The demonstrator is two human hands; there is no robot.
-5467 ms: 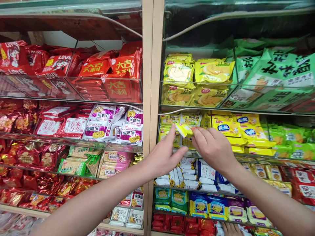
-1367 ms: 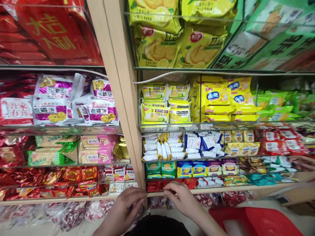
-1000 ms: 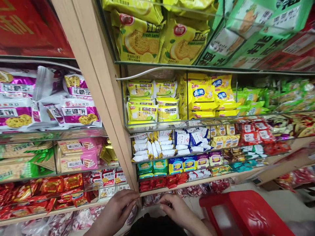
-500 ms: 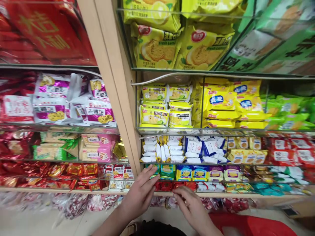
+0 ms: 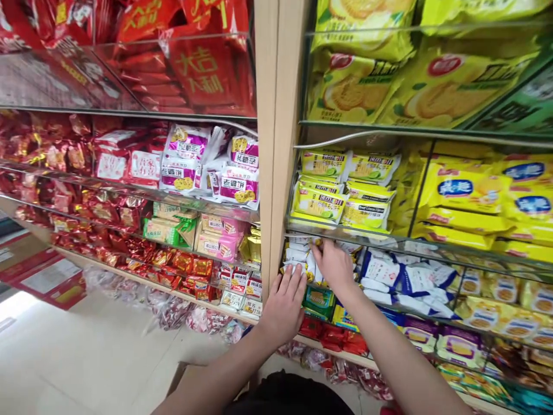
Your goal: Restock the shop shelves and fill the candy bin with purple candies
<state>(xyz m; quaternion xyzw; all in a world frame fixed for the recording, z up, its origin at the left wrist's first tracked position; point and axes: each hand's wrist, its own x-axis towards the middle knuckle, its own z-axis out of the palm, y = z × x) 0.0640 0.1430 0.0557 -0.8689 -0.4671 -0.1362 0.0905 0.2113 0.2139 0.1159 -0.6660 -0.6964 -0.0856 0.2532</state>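
Note:
My left hand reaches up to the shelf of small white snack packets, fingers stretched out against the front edge. My right hand is just above and to the right of it, fingers curled into the same white packets; what it grips, if anything, is hidden. Yellow lemon biscuit packs fill the shelf directly above both hands. Green packets lie just below my right wrist.
A beige wooden upright splits the shelving. Red and purple-white snack packs fill the left side. Blue-white packets and yellow bags lie to the right. Cardboard boxes sit on the tiled floor at left.
Both hands rose from the bottom shelf edge to the white packet shelf. The view swung left and closer, and the red stool dropped out of sight.

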